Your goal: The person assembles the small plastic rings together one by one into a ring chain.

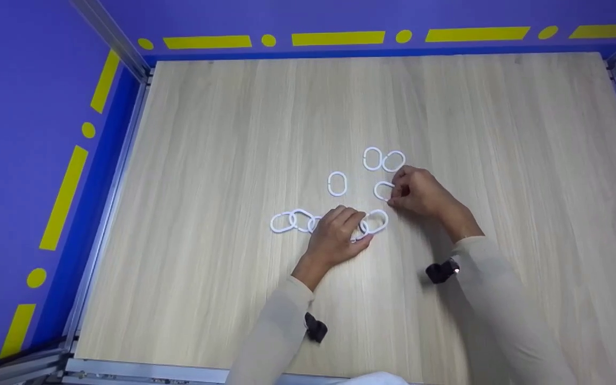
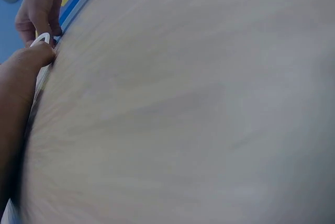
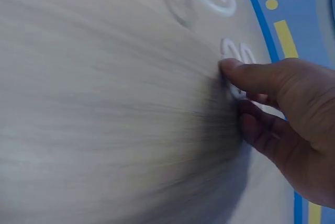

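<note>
A short chain of white plastic C-shaped links (image 1: 273,227) lies across the table in the head view. My left hand (image 1: 335,232) grips it near its right end, covering the middle links. The chain's end link (image 1: 386,220) sticks out past the thumb and forefinger, raised at a slant. To the right, my right hand (image 1: 424,195) pinches a loose link (image 1: 376,191) by its right side, between thumb and fingers, close over the tabletop. The right wrist view shows the thumb (image 3: 251,75) and curled fingers at that link, which is mostly hidden behind them.
Beyond the hands lie two loose links, one left (image 1: 365,160) and one right (image 1: 404,160), close together. Another loose link (image 1: 346,184) lies above the left hand. The wooden table (image 1: 222,133) is bordered by blue panels (image 1: 30,107) with yellow marks.
</note>
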Demonstrator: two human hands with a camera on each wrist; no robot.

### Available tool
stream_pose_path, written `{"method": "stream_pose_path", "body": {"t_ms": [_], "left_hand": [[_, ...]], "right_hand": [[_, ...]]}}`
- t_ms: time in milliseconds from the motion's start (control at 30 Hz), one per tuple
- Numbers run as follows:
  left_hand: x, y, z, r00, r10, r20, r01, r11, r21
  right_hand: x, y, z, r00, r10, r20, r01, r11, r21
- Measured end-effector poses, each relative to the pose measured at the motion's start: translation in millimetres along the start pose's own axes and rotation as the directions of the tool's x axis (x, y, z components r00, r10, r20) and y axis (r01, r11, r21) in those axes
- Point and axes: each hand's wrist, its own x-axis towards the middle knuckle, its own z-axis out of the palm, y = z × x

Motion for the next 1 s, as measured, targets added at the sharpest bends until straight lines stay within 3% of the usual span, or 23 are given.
{"method": "stream_pose_path", "body": {"t_ms": [233, 433, 633, 767, 1000], "left_hand": [[0.3, 0.1, -1.7, 1.0, -0.009, 0.006, 0.009, 1.0, -0.03], [0.5, -0.4, -0.6, 1.0, 0.005, -0.005, -0.005, 1.0, -0.028], [0.9, -1.3, 0.1, 1.0, 0.012, -0.011, -0.012, 0.999, -0.04], [0.7, -1.1, 0.1, 1.0, 0.014, 0.001, -0.014, 1.0, -0.027], [0.0, -1.0, 0.4, 1.0, 0.018, -0.003, -0.018, 1.0, -0.002]], "right_hand": [[0.0, -4.2, 1.6, 0.998, 0.055, 0.04, -0.057, 0.997, 0.046], [0.7, 2.8, 12.2, 0.999, 0.01, -0.05, 0.0, 0.983, 0.186], [0.8, 2.4, 24.3, 0.987, 0.0, -0.163, 0.054, 0.943, 0.328], [1.2, 0.9, 31.0, 0.987, -0.023, -0.16, 0.085, 0.914, 0.397], [0.1, -4.3, 33.4, 0.989, -0.066, -0.129, 0.112, 0.915, 0.389]]}}
